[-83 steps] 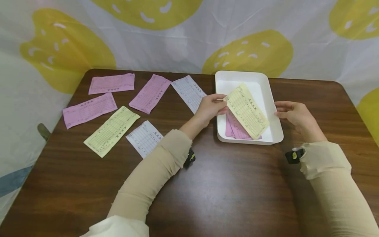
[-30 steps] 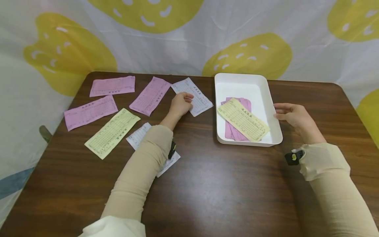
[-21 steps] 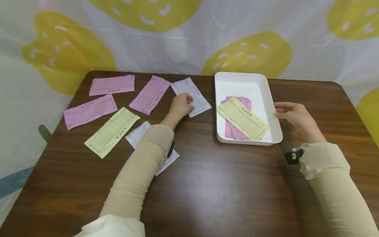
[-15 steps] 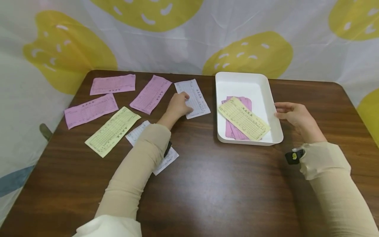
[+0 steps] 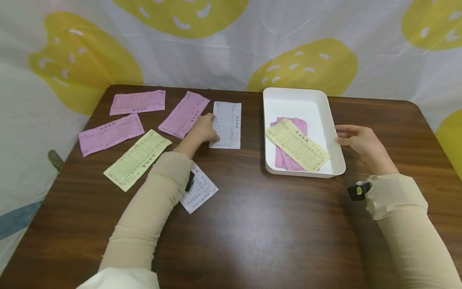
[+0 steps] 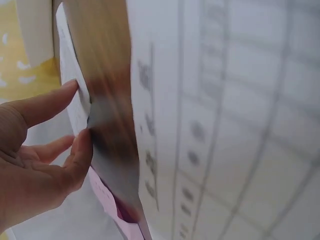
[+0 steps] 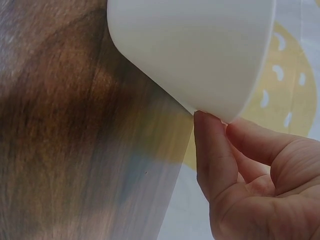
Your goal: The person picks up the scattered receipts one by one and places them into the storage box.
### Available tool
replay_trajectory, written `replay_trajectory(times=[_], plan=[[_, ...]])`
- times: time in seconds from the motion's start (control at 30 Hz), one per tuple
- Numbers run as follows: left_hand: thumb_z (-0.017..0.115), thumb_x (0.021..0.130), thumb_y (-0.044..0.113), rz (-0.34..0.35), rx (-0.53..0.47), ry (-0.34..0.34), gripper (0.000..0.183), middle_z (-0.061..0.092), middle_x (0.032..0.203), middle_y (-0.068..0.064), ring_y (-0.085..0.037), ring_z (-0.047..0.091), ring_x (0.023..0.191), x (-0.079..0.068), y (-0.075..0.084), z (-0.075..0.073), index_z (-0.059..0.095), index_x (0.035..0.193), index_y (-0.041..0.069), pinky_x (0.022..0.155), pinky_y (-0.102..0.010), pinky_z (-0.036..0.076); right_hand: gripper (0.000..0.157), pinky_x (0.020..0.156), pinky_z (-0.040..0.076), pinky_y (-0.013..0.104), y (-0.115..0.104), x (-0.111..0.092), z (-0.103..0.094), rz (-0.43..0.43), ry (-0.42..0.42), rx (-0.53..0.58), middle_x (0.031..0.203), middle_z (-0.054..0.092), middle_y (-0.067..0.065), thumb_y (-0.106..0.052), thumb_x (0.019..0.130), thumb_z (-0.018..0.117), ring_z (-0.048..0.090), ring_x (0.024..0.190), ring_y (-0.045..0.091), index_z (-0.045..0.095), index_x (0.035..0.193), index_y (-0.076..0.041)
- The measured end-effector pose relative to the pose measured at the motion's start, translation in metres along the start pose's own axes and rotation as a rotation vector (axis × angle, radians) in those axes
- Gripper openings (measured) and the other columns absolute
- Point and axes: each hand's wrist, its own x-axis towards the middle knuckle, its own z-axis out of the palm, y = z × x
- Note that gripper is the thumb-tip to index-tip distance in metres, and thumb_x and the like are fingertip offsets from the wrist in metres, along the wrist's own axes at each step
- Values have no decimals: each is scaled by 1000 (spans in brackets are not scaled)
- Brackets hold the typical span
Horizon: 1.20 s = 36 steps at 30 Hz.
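Note:
My left hand [image 5: 203, 129] touches the left edge of a white printed receipt slip [image 5: 229, 124] lying on the table. In the left wrist view its thumb and fingertips stand apart along that slip's edge. Under my left forearm lies another white receipt slip [image 5: 200, 188], partly hidden; it looms large in the left wrist view. My right hand [image 5: 362, 145] rests its nearly straight fingers and thumb against the outer right wall of a white tray [image 5: 294, 102]. Inside the tray, a yellow receipt slip [image 5: 297, 144] overlaps several pink ones [image 5: 280, 158].
Left on the brown table [image 5: 274, 228] lie a yellow slip [image 5: 138, 160] and pink slips, one [image 5: 185, 114] beside my left hand, one [image 5: 138, 102] near the back edge, one [image 5: 111, 134] farther left. A patterned curtain [image 5: 216, 60] hangs behind.
The yellow slip my left hand held was let go into the tray. That hand moved left to the white slip, which has since turned upright and shifted slightly left. My right hand stayed put.

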Motion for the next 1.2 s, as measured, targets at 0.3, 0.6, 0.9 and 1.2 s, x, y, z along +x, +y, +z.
replay_trajectory(times=[0.3,0.6,0.9,1.2], plan=[[66,77,-7,-11,-105,-53,70,53,135,-21,-30,50,124,0,-9,-7,39,141,-3,109,-36,40,59,68,50,8,-1,0,-1,6,5,3,73,54,-30,-6,93,58,55,72,-13,32,144,8],[58,75,-13,-71,-373,-47,70,52,137,-24,-30,50,127,-2,-17,-8,39,141,-3,109,-36,43,57,69,50,9,1,-3,0,17,11,-45,75,52,-30,-7,93,58,53,74,-12,34,144,6],[56,80,-12,-87,-517,-26,66,50,138,-24,-31,49,128,-4,-28,-9,38,142,-1,111,-38,40,57,70,52,9,0,-4,2,23,6,-42,75,53,-29,-6,94,57,54,74,-12,34,144,5],[58,82,-12,-59,-556,-38,63,53,136,-25,-28,53,118,-4,-29,-12,39,142,-2,107,-37,44,57,72,51,9,-8,-9,10,-57,-38,-60,85,55,-28,-13,95,57,55,78,-12,34,144,5]])
